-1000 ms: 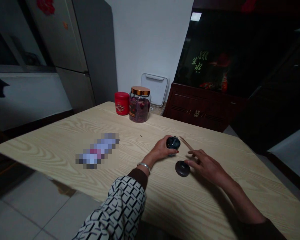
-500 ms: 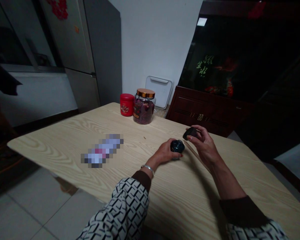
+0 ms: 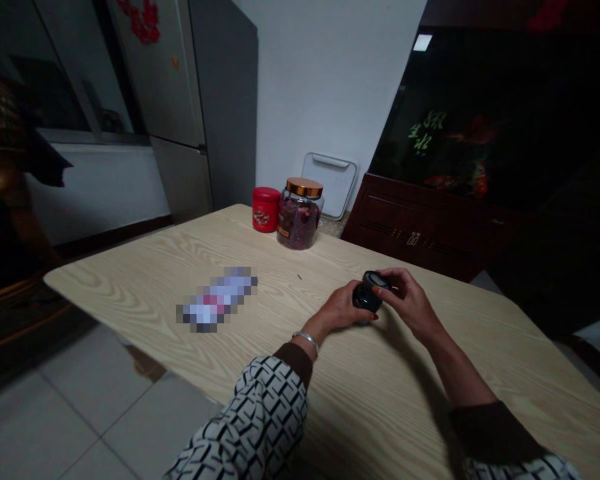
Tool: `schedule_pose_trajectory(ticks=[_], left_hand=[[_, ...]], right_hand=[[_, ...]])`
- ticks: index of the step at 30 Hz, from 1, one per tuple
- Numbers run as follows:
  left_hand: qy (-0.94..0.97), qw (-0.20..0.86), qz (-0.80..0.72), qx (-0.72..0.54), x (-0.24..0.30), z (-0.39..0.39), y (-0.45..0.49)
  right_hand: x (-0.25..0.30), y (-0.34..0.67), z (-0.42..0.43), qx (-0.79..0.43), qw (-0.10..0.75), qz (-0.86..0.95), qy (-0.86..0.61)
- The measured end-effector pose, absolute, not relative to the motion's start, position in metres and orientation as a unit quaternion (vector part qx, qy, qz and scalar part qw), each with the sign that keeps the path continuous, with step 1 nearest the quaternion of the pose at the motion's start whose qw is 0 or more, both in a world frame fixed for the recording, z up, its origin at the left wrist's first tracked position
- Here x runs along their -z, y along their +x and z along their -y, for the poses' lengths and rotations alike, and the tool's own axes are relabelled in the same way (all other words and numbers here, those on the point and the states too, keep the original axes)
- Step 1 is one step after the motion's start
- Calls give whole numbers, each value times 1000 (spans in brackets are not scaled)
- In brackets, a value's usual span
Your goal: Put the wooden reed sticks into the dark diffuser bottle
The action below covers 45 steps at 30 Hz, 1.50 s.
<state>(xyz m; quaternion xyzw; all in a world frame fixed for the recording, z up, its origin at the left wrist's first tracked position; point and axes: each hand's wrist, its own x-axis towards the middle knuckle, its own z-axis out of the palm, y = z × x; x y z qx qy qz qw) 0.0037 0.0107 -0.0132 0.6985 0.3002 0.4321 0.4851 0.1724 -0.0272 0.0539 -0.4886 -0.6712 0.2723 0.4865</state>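
My left hand [image 3: 341, 307] is wrapped around a small, dark, glossy jar [image 3: 365, 299] that stands on the wooden table [image 3: 280, 293]. A silver bangle circles that wrist. Between the thumb and fingers of my right hand [image 3: 410, 300] is a round black lid [image 3: 375, 279]. The lid is tilted right at the jar's top, and a lighter ring shows on its face. Whether the lid touches the jar's rim I cannot tell. My fingers hide part of both, and the jar's contents do not show.
A glass jar [image 3: 299, 217] with a copper-coloured lid and a red canister [image 3: 266, 210] stand together at the table's far edge. A blurred-out flat item [image 3: 217, 300] lies at left. Beyond are a fridge [image 3: 230, 107] and a dark fish tank on a cabinet [image 3: 420, 227].
My right hand has lowered the lid from above the jar to its top and turned it. A thin brown stick by the right hand no longer shows. The view has shifted slightly left.
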Motion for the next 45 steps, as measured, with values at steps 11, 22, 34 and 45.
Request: schedule_pose_trajectory(ticks=[11,22,34,45], left_hand=[[682,503,-303,-435,16,-13,6],[691,501,-299,-426,13,-12,4],[699,488,-305,-425,14,-13,4],[699,496,-298,-419,14,-12,3]], right_hand=[[-76,167,31,-44,276,731,-623],[-94,179,44,-47,323,636,-699],[-92,185,52,-50,416,596,-685],[-59,174,30,-122,358,765,-521]])
